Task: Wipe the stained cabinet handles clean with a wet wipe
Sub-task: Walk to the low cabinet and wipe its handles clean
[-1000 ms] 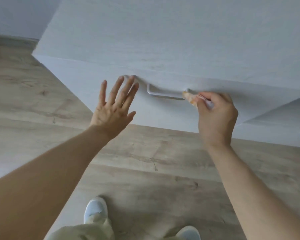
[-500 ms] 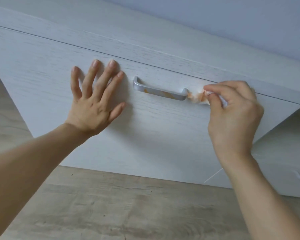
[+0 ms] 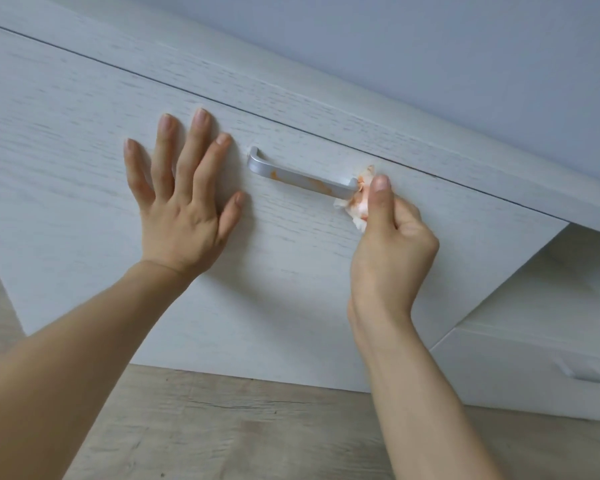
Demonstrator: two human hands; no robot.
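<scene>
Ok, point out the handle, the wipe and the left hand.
handle (image 3: 302, 180), head view, middle of the stained bar.
wipe (image 3: 359, 202), head view, orange-stained wad.
left hand (image 3: 181, 216), head view, back of the hand.

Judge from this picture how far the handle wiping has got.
Done: little; the wipe is already orange. In hand: the right hand presses it to the handle at its right end while the left hand braces the drawer front. Left: orange smears along the bar.

No text, label, brand, number or sign can be read anywhere in view. The second handle (image 3: 587, 374) low at the right is too blurred to tell whether it carries any marking.
</scene>
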